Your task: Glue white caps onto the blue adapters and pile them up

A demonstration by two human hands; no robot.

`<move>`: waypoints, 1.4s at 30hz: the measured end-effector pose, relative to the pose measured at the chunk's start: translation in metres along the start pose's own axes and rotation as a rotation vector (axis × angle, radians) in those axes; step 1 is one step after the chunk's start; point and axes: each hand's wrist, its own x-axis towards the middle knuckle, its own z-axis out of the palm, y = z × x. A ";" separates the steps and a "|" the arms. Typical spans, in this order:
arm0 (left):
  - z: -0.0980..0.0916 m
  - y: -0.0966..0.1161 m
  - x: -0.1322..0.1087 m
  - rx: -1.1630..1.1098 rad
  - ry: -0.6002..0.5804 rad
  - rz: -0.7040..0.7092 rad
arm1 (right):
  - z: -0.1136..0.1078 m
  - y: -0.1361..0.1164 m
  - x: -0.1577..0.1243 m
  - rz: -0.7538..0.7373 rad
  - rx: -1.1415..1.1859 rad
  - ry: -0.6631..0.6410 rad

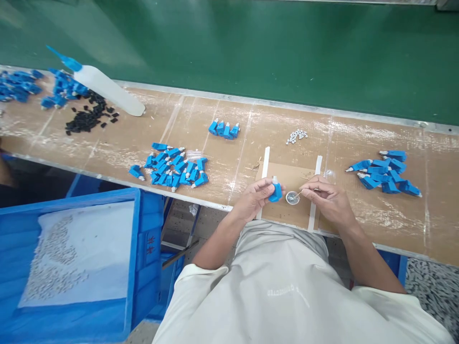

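Observation:
Between the fingers of my left hand (254, 198) is a small blue plastic part (275, 192), its whitish tip pointing up. My right hand (328, 197) pinches a thin stick (298, 194), whose lower end reaches into a small round dish (292, 198) of clear or greyish contents. Under the dish lies a cardboard sheet (287, 172), edged by white tape strips (265, 162). Beyond it sits a little heap of small white pieces (297, 136). Several similar blue parts (225, 129) stand in a row farther off.
Piles of blue parts lie left (175, 165) and right (387, 172) on the bench. Farther left are black pieces (88, 114) and a white squeeze bottle (107, 88) with a blue nozzle. A blue crate (134, 267) stands below the bench edge. A green surface (251, 52) runs behind.

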 end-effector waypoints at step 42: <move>0.011 -0.016 0.005 -0.124 -0.141 -0.239 | 0.011 -0.053 -0.008 -0.406 -0.146 0.112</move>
